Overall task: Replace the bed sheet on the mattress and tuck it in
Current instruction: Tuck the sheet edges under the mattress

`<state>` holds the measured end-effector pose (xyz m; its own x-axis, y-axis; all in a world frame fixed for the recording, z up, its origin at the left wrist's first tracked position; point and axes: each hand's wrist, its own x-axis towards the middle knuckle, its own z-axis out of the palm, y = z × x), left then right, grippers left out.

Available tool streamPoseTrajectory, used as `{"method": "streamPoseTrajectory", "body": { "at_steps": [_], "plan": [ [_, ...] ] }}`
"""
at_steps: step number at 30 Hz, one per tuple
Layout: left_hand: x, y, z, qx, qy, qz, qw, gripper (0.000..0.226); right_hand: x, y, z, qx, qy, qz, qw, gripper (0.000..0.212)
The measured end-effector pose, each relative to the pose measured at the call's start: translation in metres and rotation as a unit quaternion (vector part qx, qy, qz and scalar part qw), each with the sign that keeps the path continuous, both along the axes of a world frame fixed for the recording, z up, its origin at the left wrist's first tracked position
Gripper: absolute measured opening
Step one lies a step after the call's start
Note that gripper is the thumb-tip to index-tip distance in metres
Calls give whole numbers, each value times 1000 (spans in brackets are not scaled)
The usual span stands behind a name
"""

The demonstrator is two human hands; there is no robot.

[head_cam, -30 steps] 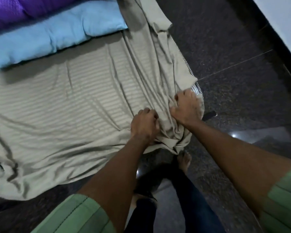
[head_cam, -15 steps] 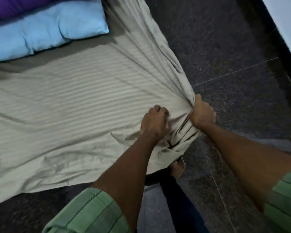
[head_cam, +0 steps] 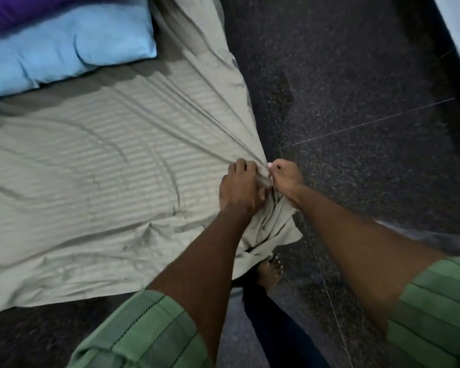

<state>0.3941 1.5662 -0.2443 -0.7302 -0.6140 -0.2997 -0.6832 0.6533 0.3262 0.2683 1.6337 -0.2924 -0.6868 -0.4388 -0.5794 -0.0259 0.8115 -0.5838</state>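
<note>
Beige bed sheet (head_cam: 112,181), corner bunched in left hand (head_cam: 239,187), right hand (head_cam: 286,176).

Single view only, head-mounted, wide-angle — looking forward and steeply down from standing height. Close over both forearms, which enter from the bottom edge and meet near frame centre. Takes in the bed sheet (head_cam: 112,187) at left, the dark floor (head_cam: 356,75) at right, a bare foot (head_cam: 271,269) directly below — edges bowed by the lens.
</note>
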Motion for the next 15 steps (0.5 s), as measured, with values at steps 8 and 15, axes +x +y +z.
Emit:
{"method": "streamPoseTrajectory", "body": {
  "at_steps": [8,15],
  "plan": [
    [10,11,-1,-21,-59,-106,992,23,5,10,2,68,152,-75,983,34],
    [28,15,-3,127,6,-6,992,14,64,39,8,-70,198,-64,976,12]
  ]
}}
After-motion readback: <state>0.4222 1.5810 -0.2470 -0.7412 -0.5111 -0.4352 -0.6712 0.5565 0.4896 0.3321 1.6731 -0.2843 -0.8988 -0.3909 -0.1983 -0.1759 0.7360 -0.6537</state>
